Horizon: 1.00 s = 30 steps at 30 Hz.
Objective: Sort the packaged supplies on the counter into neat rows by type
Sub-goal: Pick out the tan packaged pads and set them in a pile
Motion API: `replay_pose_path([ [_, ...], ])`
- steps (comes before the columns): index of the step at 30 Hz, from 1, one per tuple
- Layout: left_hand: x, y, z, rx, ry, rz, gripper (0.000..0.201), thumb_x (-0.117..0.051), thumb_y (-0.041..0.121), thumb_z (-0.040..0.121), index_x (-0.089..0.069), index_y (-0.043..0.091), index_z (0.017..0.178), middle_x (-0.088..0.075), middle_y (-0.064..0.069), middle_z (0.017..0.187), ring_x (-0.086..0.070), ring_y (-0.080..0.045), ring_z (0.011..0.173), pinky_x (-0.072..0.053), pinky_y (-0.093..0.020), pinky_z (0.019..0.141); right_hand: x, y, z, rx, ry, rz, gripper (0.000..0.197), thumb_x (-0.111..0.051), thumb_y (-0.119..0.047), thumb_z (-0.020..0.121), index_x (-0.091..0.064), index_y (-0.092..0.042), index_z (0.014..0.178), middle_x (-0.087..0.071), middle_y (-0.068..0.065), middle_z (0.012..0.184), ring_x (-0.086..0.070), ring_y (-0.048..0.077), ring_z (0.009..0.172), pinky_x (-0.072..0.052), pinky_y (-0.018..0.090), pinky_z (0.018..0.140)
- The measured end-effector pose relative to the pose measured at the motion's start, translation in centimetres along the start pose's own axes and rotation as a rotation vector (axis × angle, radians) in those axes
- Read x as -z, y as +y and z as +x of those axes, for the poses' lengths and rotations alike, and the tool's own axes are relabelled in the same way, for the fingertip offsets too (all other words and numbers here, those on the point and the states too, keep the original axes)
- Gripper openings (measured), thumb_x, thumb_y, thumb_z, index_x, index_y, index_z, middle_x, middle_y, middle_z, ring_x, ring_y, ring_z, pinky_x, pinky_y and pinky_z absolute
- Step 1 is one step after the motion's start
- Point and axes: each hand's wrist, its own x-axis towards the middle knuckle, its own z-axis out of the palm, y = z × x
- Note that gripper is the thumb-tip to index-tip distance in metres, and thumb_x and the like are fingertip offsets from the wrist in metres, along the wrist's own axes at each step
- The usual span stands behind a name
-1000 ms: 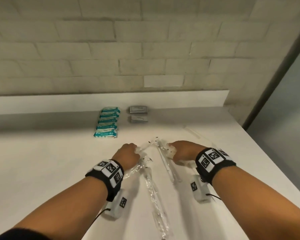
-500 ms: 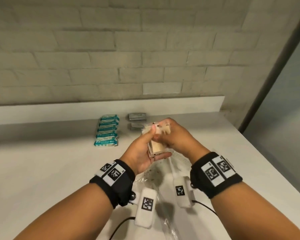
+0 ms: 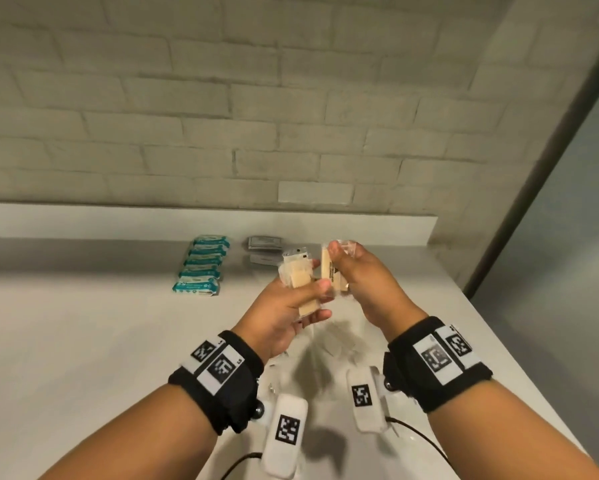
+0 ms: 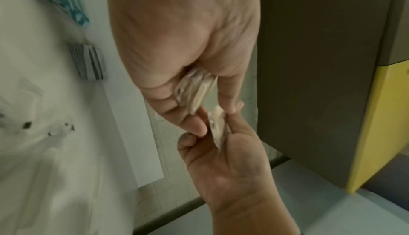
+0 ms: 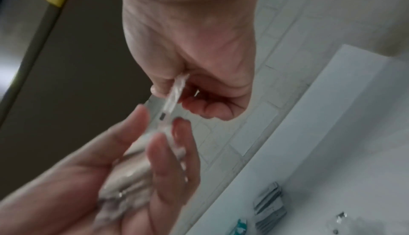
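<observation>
Both hands are raised above the white counter (image 3: 83,341). My left hand (image 3: 301,292) grips a small stack of clear-wrapped tan packets (image 3: 299,278) between thumb and fingers; the left wrist view shows the stack (image 4: 196,90) in its curled fingers. Just to the right, my right hand (image 3: 339,268) pinches one more tan packet (image 3: 329,271) upright. The right wrist view shows that packet (image 5: 173,93) edge-on in its fingers (image 5: 212,106). The two packets stand close together, slightly apart.
A row of teal packets (image 3: 201,268) lies at the back of the counter, with grey packets (image 3: 263,242) beside it. Loose clear plastic wrappers (image 3: 332,344) lie under my hands. The counter's right edge (image 3: 498,341) runs diagonally close to my right arm. A tiled wall stands behind.
One second ago both hands were down on the clear-wrapped items on the counter. They rose with the tan packets held together, and now the right hand's packet stands apart from the left's stack.
</observation>
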Motion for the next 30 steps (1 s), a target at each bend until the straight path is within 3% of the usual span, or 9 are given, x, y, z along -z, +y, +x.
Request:
replay_pose_path([
  [3,-2.0,-0.4,-0.2,-0.069,0.017,0.033,0.02,-0.061,0.0,0.088,-0.066,0.013,0.102,-0.073,0.001,0.079,-0.069,-0.011,0.071,-0.056,-0.023,0.06,1.2,0.0,-0.3,0.045,-0.098,-0.015,0.034,-0.056,-0.038,0.094,-0.058,-0.006,0.106,-0.067,0.005,0.087,-0.063,0.016,0.074,-0.047,0.028,0.062],
  [8,-3.0,-0.6,-0.4,-0.119,0.092,0.044,0.028,-0.061,0.005,0.09,-0.063,0.01,0.117,-0.074,0.0,0.09,-0.07,-0.012,0.078,-0.058,-0.024,0.064,3.9,-0.1,-1.1,0.134,-0.025,0.021,0.019,-0.073,-0.003,0.079,-0.056,-0.006,0.07,-0.053,0.008,0.066,-0.049,0.012,0.056,-0.041,0.023,0.053],
  [11,-3.2,-0.9,-0.5,-0.03,0.164,0.013,0.027,-0.057,0.029,0.094,-0.062,0.014,0.116,-0.069,-0.006,0.095,-0.067,-0.014,0.074,-0.058,-0.026,0.062,4.4,-0.3,-1.2,0.303,0.082,-0.028,0.019,-0.077,0.006,0.07,-0.065,-0.008,0.068,-0.056,0.003,0.075,-0.057,0.01,0.071,-0.049,0.02,0.068],
  [13,-3.3,-0.8,-0.8,0.052,0.182,-0.027,0.027,-0.056,0.038,0.093,-0.064,0.016,0.107,-0.069,-0.009,0.094,-0.067,-0.014,0.07,-0.057,-0.024,0.058,4.7,0.0,-1.2,0.463,0.089,-0.26,0.019,-0.077,0.004,0.071,-0.075,-0.014,0.077,-0.058,-0.005,0.087,-0.058,0.008,0.087,-0.049,0.02,0.08],
  [16,-3.1,-0.6,-1.1,0.055,0.237,-0.004,0.012,-0.066,0.017,0.088,-0.068,0.01,0.097,-0.07,-0.006,0.086,-0.065,-0.015,0.072,-0.055,-0.022,0.058,5.7,0.9,-1.2,0.63,-0.011,-0.662,0.026,-0.071,-0.001,0.079,-0.079,-0.025,0.086,-0.058,-0.014,0.107,-0.054,0.015,0.107,-0.045,0.036,0.095],
  [20,-3.1,-0.7,-1.6,-0.041,0.259,0.165,0.013,-0.066,0.004,0.085,-0.066,0.008,0.097,-0.069,-0.003,0.084,-0.065,-0.017,0.076,-0.052,-0.025,0.062,5.8,0.1,-1.7,0.409,-0.084,-0.402,0.029,-0.06,0.001,0.088,-0.074,-0.023,0.099,-0.061,-0.008,0.111,-0.058,0.006,0.1,-0.046,0.018,0.091],
  [22,-3.1,-1.0,-1.8,-0.089,0.25,0.312,0.022,-0.066,0.003,0.085,-0.064,0.007,0.107,-0.07,-0.003,0.086,-0.066,-0.013,0.073,-0.052,-0.025,0.061,5.7,-0.8,-1.8,0.229,-0.136,-0.304,0.024,-0.065,-0.01,0.088,-0.068,-0.021,0.109,-0.065,-0.005,0.099,-0.06,0.006,0.087,-0.048,0.019,0.081],
  [26,-3.0,-1.6,-2.2,-0.137,0.24,0.519,0.038,-0.07,0.002,0.082,-0.059,0.007,0.118,-0.066,-0.009,0.094,-0.062,-0.017,0.077,-0.05,-0.026,0.059,5.7,-1.9,-1.9,0.075,-0.207,-0.541,0.008,-0.076,-0.016,0.08,-0.073,-0.014,0.087,-0.065,-0.005,0.071,-0.053,0.006,0.062,-0.043,0.017,0.059],
  [30,-2.7,-2.2,-3.0,-0.137,0.212,0.564,0.04,-0.07,0.001,0.081,-0.058,0.007,0.119,-0.065,-0.007,0.093,-0.06,-0.014,0.073,-0.049,-0.021,0.053,5.9,-2.3,-2.4,-0.026,-0.362,-0.573,0.006,-0.076,-0.012,0.079,-0.071,-0.011,0.082,-0.062,-0.002,0.066,-0.052,0.008,0.057,-0.04,0.021,0.054],
])
